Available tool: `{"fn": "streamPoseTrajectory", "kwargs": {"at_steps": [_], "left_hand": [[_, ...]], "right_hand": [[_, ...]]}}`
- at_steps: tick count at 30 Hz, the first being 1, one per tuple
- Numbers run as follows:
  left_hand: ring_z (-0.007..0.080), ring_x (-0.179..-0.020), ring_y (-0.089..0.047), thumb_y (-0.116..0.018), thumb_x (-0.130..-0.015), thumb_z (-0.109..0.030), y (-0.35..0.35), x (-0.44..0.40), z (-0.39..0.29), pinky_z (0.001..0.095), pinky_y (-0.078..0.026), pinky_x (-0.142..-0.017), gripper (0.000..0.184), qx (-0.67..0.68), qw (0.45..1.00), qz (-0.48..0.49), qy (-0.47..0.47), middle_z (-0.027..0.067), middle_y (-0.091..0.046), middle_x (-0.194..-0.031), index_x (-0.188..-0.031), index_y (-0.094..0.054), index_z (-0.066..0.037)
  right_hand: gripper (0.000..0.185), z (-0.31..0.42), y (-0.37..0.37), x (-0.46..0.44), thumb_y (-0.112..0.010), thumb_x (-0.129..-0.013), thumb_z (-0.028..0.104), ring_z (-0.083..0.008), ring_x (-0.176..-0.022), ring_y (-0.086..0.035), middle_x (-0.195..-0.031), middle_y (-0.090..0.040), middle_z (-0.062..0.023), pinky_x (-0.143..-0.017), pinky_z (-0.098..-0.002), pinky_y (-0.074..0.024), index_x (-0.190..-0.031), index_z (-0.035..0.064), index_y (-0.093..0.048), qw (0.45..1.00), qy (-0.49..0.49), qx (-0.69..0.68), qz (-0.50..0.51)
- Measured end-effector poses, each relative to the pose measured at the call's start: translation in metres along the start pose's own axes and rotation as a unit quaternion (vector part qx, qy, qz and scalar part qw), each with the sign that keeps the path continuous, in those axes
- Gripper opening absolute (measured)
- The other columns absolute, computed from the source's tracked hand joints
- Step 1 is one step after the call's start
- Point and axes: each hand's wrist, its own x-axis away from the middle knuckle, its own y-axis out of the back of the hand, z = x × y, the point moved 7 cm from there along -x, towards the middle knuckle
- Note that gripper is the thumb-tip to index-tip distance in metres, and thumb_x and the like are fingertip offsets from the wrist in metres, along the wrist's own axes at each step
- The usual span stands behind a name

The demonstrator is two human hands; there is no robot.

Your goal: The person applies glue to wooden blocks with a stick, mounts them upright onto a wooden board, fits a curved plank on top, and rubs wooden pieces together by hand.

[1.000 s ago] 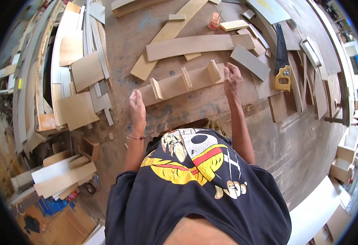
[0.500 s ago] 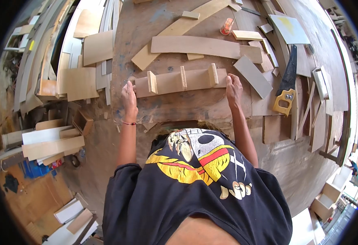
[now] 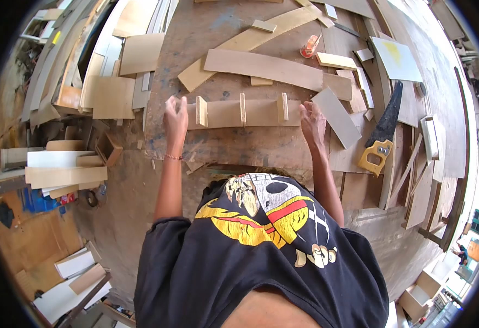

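A flat wooden board (image 3: 263, 113) lies crosswise on the workbench, with three short upright wooden pieces standing across it: a left one (image 3: 201, 112), a middle one (image 3: 242, 110) and a right one (image 3: 282, 107). At the board's left end is my left hand (image 3: 176, 117), its fingers apart and slightly blurred. My right hand (image 3: 313, 121) is beside the right end, fingers spread and loosely curved, the fingertips close to the board edge. Whether either hand still touches the board is hard to make out.
Beyond the board lie a long plywood strip (image 3: 264, 66) and a paler angled strip (image 3: 245, 44). A red-and-clear jar (image 3: 310, 47) stands behind. To the right are a grey-brown panel (image 3: 336, 117) and a handsaw (image 3: 384, 128). Stacked offcuts (image 3: 67, 167) sit at lower left.
Both hands have loosened from the board's ends, and their fingers are spread wider. The board now looks more level; the whole view has turned slightly.
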Motion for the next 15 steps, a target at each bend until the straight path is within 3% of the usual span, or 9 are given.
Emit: {"fn": "streamPoseTrajectory", "kwargs": {"at_steps": [2,7,8,10,15], "left_hand": [[0.0368,-0.115,-0.053,-0.059,-0.089,-0.032,-0.015,-0.008,-0.034,0.0395,-0.042,-0.097,0.051,-0.088,0.992,0.036,-0.078,0.0281,-0.054,-0.122,-0.119,-0.053,0.008],[0.0378,-0.109,-0.056,-0.062,-0.086,-0.030,-0.065,0.000,-0.095,0.0406,-0.044,-0.093,0.047,-0.132,0.966,0.098,-0.201,0.0250,-0.059,-0.116,-0.117,-0.055,0.005],[0.0372,-0.110,-0.055,-0.062,-0.086,-0.030,-0.079,0.002,-0.098,0.0451,-0.042,-0.093,0.046,-0.118,0.958,0.129,-0.229,0.0221,-0.058,-0.120,-0.120,-0.055,0.001],[0.0327,-0.116,-0.052,-0.066,-0.084,-0.027,-0.107,-0.003,-0.093,0.0532,-0.035,-0.096,0.050,-0.190,0.942,0.189,-0.201,0.0149,-0.058,-0.123,-0.127,-0.051,-0.006],[0.0287,-0.125,-0.042,-0.069,-0.078,-0.016,-0.149,-0.012,-0.102,0.0566,-0.031,-0.100,0.062,-0.328,0.880,0.256,-0.228,0.0098,-0.047,-0.135,-0.134,-0.043,-0.008]], "right_hand": [[0.029,0.007,0.003,-0.009,-0.063,-0.086,0.021,-0.0291,-0.095,-0.064,-0.102,-0.067,-0.0160,-0.083,-0.0354,-0.0492,-0.106,0.0001,-0.062,0.999,0.023,0.021,-0.014],[0.023,0.013,0.003,-0.031,-0.066,-0.076,0.013,-0.0295,-0.085,-0.066,-0.089,-0.067,-0.0173,-0.075,-0.0363,-0.0502,-0.097,0.0026,-0.067,0.998,0.045,-0.022,0.023],[0.022,0.005,0.000,-0.035,-0.066,-0.074,0.011,-0.0297,-0.082,-0.066,-0.085,-0.067,-0.0171,-0.074,-0.0362,-0.0502,-0.095,0.0025,-0.068,0.999,0.047,-0.022,0.008],[0.019,0.008,0.006,-0.042,-0.066,-0.073,0.010,-0.0308,-0.077,-0.066,-0.080,-0.067,-0.0161,-0.071,-0.0362,-0.0503,-0.091,0.0023,-0.069,0.998,0.047,-0.036,-0.012],[0.020,0.014,0.010,-0.050,-0.067,-0.073,0.007,-0.0307,-0.077,-0.065,-0.080,-0.067,-0.0130,-0.076,-0.0357,-0.0496,-0.093,0.0037,-0.069,0.998,0.058,-0.021,-0.007]]}}
